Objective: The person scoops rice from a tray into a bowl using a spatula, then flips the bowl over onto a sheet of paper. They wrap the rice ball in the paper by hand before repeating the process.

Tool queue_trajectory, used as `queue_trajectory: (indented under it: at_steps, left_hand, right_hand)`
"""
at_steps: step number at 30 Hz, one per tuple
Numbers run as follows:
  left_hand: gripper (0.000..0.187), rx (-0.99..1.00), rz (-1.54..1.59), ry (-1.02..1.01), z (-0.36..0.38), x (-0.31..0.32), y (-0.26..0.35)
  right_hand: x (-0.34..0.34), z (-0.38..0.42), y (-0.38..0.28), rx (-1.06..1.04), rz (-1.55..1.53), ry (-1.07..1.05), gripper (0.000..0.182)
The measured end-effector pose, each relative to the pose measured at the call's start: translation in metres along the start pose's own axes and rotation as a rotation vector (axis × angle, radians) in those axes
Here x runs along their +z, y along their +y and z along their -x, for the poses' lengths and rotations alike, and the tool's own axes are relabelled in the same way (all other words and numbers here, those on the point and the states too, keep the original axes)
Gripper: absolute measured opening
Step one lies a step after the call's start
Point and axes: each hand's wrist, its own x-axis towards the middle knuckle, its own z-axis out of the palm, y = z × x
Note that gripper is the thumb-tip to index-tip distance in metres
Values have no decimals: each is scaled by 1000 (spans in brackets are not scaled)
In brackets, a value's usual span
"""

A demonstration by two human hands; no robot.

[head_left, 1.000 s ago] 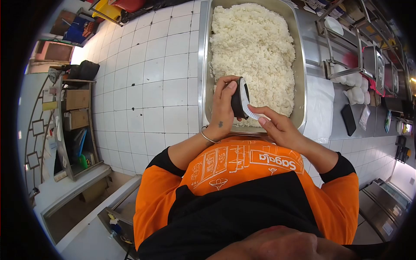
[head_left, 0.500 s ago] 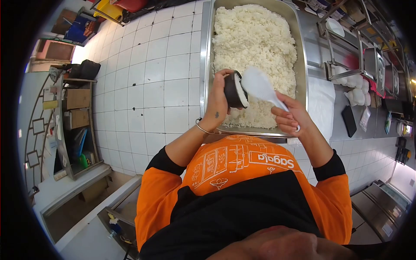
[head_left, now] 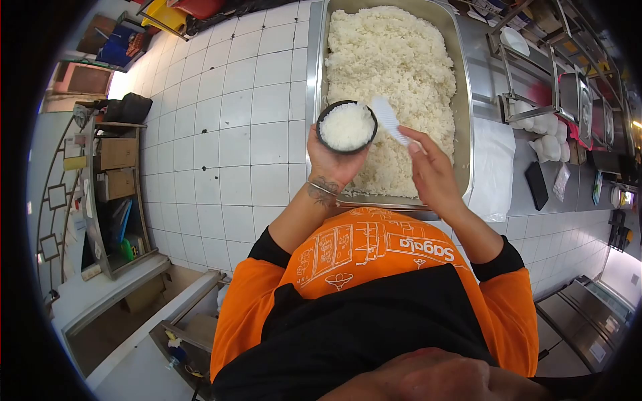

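The fingers of your left hand (head_left: 334,164) cupped the black bowl (head_left: 344,152) of rice (head_left: 346,125) over the left edge of the steel pan (head_left: 316,73), seemingly holding it level, while your right hand's (head_left: 433,167) fingers pinched the white rice paddle (head_left: 389,120) just beside it.

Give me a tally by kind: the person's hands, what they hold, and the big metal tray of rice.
Hands: 2 (left hand, right hand)
Black bowl: 1
White paddle: 1
Metal tray: 1
Total: 5
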Motion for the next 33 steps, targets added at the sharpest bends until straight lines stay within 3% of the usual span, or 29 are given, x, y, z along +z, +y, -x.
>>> queue_trajectory:
  at_steps: [2,3,5,7,9,14,16,19,25,27,28,29,31,32,33]
  left_hand:
    - [61,-276,170,-23,0,3,-1]
    - [61,-274,168,-27,4,7,-2]
    - [61,-319,-307,24,15,14,-3]
    - [56,-294,-353,-8,15,8,-3]
    - [52,-114,-250,-147,13,6,-1]
    - [45,149,-172,-104,13,7,-4]
    - [38,397,-327,-52,6,11,-9]
    - [27,381,-410,-146,13,23,-11]
    - [27,527,-755,-82,22,8,-21]
    - [27,582,-876,-33,22,2,-29]
    - [28,589,-877,-15,20,0,-30]
    - [28,584,-877,-19,19,-2,-31]
    - [30,576,-871,61,16,-5,-28]
    - [30,584,-868,66,10,-9,-27]
    - [31,502,-746,97,2,-16,-27]
  right_hand:
    - [14,-1,2,-186,227,48,36]
    - [15,-2,1,-190,227,48,36]
    - [17,-3,0,-228,306,4,36]
    - [15,-3,4,-241,248,44,37]
    - [14,-2,4,-256,193,87,37]
    - [23,11,-1,-238,315,27,38]
    - [26,14,6,-272,324,-30,39]
    - [24,19,0,-265,353,-122,43]
    - [-3,-1,11,-346,404,-343,42]
    - [-11,-9,4,-158,433,-491,43]
    - [-10,-6,-13,85,357,-497,43]
    - [-6,-5,-11,87,356,-492,43]
    - [3,-5,-3,164,-2,-412,42]
    - [8,-7,1,162,3,-420,42]
    - [14,-8,6,194,-149,-340,41]
